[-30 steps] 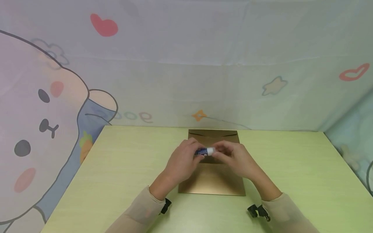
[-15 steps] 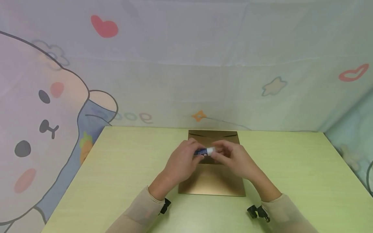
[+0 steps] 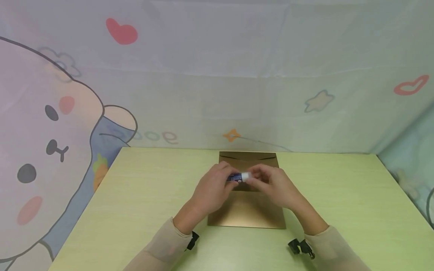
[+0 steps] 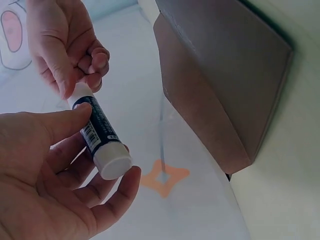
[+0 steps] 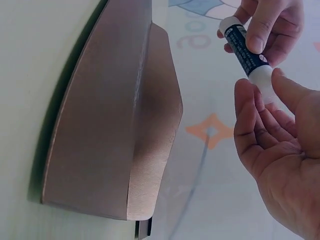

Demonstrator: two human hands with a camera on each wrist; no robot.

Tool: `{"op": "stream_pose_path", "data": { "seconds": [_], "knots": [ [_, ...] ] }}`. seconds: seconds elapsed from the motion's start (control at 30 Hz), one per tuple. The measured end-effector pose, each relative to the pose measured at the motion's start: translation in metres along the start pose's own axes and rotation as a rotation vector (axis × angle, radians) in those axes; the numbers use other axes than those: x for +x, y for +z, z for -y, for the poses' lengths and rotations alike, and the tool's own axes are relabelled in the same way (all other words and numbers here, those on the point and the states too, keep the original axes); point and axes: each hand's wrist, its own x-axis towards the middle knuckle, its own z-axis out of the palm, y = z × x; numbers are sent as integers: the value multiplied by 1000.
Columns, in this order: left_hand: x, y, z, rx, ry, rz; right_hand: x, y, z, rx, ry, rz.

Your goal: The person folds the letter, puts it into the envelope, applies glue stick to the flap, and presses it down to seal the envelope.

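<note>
A glue stick (image 3: 236,177), dark blue with white ends, is held above the table between both hands. My left hand (image 3: 211,187) grips its labelled barrel, thumb on one side and fingers curled beneath, as the left wrist view shows. At the opposite white end, my right hand (image 3: 275,185) pinches with thumb and fingertips; a translucent tip there is partly hidden by the fingers. Beneath the hands lies a gold-brown envelope-like folder (image 3: 246,214) with a crease across it. Its tapered flap (image 5: 152,135) appears in the right wrist view.
The pale yellow-green table (image 3: 339,195) extends to both sides of the folder. Behind it hangs a printed cloth (image 3: 217,75) with a cartoon bear on the left. Black wrist-camera mounts (image 3: 301,247) sit below the sleeves.
</note>
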Motion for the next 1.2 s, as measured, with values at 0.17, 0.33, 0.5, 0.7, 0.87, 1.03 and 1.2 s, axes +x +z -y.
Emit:
{"op": "stream_pose_path", "data": {
  "seconds": [0.17,0.33,0.5,0.7,0.87,1.03,1.2],
  "knots": [
    [1,1,3,-144,-86,-23,-1,-1,4,-13,6,-39],
    [2,-1,8,-387,-189,-66,-2,0,6,-32,-7,-74],
    [4,-1,11,-595,-298,-61,-1,6,7,-76,-25,-98],
    [6,4,10,-881,-388,-21,-2,14,10,-116,-71,-110],
    [7,11,10,-1011,-429,-5,-1,18,10,-184,-104,-129],
    [6,15,8,-1067,-423,10,-2,20,10,-249,-117,-148],
    [6,17,7,-1086,-423,27,-3,23,8,-282,-116,-148]
  ]
}}
